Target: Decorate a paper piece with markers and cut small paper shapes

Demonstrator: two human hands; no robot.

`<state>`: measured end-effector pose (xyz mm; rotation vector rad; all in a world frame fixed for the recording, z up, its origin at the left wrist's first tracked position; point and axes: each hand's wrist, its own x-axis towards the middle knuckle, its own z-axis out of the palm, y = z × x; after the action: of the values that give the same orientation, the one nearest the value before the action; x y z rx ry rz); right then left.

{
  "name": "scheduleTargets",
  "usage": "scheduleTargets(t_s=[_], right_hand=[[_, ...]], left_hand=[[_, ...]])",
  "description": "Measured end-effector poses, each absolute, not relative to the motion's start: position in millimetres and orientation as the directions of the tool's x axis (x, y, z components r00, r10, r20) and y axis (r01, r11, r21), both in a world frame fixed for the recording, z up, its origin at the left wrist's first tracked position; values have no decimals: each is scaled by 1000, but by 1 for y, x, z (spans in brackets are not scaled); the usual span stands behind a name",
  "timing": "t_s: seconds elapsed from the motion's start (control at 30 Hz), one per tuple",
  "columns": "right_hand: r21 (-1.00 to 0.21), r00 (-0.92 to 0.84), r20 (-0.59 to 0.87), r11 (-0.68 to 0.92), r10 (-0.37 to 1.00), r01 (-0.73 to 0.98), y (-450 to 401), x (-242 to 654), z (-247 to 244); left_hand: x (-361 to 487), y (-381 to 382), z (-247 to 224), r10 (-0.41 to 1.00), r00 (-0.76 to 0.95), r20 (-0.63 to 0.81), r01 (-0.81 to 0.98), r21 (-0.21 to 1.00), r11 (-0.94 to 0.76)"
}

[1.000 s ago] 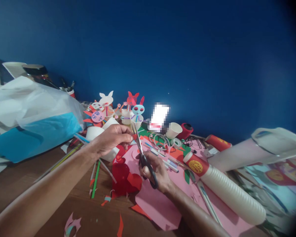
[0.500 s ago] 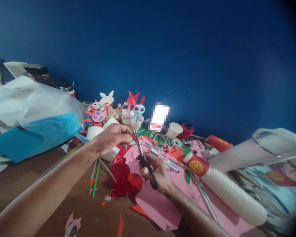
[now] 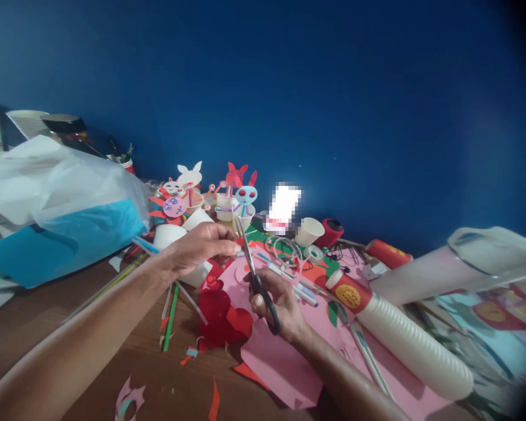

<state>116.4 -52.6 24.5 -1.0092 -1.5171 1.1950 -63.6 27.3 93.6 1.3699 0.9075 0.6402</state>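
"One pair of scissors [image 3: 251, 264] in the middle of it all, tips up and away, blades slightly parted!"
"Who has it?"
"Right hand [image 3: 280, 298], fingers curled closed around the black handles."
"And the left hand [image 3: 206, 242]?"
"Thumb and fingers pinched together on a small red scrap [image 3: 238, 240], right beside the blades!"
"What's below?"
"Pink paper [image 3: 284, 365] under the right hand, a red sheet [image 3: 217, 318] to its left, markers [image 3: 305, 293] just beyond."
"Farther out?"
"A long cup stack [image 3: 416, 339] lying at the right, and at the back a blue-faced paper figure [image 3: 246, 199] upright in a cup, near a glaring screen [image 3: 283, 209]. Plastic bag [image 3: 65, 166] to the left, paper bits over the brown table [image 3: 87, 362], blue wall [image 3: 289, 88] behind everything!"
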Motion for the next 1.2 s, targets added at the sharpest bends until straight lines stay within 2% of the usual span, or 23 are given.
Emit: scheduleTargets(t_s=[0.6,0.97,1.2], right_hand=[[-978,-226,177,197,958,71,-53,116,24],[-978,-220,175,195,960,71,-53,117,23],[-975,-267,192,214,945,57,-53,116,22]], left_hand=[[-61,26,94,866,477,-151,114,987,110],[-59,25,94,890,438,-128,26,991,130],[-60,26,94,885,450,-117,43,993,110]])
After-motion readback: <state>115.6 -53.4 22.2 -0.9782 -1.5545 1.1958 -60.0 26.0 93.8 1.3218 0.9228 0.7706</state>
